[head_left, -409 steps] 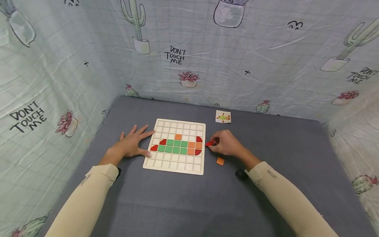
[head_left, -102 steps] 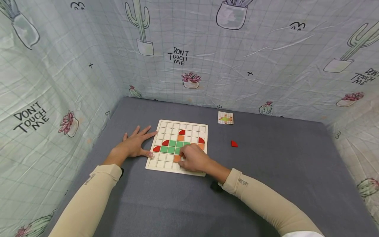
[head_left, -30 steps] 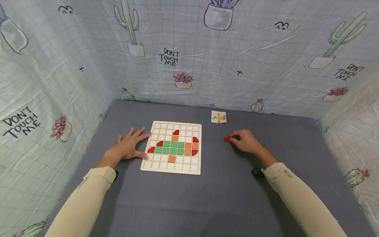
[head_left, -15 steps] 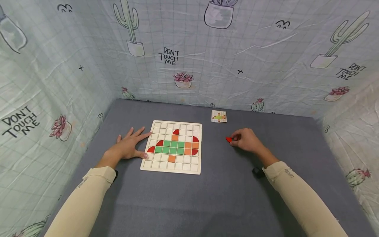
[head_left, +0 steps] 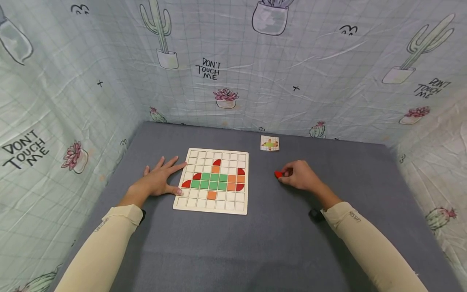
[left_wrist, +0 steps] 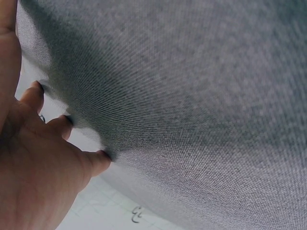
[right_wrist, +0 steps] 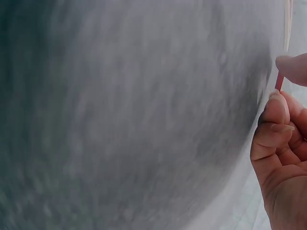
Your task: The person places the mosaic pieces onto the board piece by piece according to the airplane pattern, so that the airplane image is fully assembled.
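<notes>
Right of the board, my right hand pinches a red quarter-circle tile between thumb and fingers. The right wrist view catches that red tile edge-on between the fingertips. My left hand lies spread at the left edge of the cream grid board, its thumb resting on the rim. Green square tiles fill the board's middle, with orange tiles at their right and red quarter-circles at the ends. One orange tile sits below the green rows; another, topped by a red piece, stands above them.
A small card with a coloured grid picture lies behind the board to the right. The grey cloth-covered table meets hanging printed fabric at the back and both sides.
Since the older frames, an orange tile and a red quarter-circle have been added to the board. My right hand has picked up the loose red tile and just shifted slightly left. My left hand stays put.
</notes>
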Tool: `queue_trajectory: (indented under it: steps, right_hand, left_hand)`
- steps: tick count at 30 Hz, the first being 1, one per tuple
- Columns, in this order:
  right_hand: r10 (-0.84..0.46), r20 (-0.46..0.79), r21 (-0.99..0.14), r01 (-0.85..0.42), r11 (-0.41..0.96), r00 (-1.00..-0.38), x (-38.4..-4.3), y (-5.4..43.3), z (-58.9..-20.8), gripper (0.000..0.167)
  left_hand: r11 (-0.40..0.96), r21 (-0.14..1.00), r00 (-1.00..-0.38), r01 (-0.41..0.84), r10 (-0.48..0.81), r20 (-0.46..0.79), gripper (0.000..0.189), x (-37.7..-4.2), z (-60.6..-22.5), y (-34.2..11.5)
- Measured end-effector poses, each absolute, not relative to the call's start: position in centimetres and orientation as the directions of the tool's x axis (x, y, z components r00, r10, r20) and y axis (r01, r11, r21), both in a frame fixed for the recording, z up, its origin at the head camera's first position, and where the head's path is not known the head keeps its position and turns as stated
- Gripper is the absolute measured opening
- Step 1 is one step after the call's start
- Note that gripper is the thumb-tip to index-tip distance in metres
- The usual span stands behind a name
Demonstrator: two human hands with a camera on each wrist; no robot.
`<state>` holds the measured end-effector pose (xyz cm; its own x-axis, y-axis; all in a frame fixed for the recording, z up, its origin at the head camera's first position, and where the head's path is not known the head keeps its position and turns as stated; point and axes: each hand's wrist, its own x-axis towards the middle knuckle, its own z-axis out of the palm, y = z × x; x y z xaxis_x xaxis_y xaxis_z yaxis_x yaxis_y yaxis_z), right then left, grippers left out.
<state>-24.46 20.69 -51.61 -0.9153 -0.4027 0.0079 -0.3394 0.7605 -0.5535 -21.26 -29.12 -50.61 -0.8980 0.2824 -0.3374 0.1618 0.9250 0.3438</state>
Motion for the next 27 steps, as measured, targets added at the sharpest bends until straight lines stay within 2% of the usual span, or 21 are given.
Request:
queue_trajectory:
  steps: [27]
  right_hand:
    - [-0.490, 0.055, -0.583, -0.427, 0.691, -0.870, -20.5, 15.6, -50.3, 0.015]
  left_hand:
    - [0.928, 0.341, -0.897, 0.152, 0.274, -0.346, 0.112, -21.2, -50.5, -29.0]
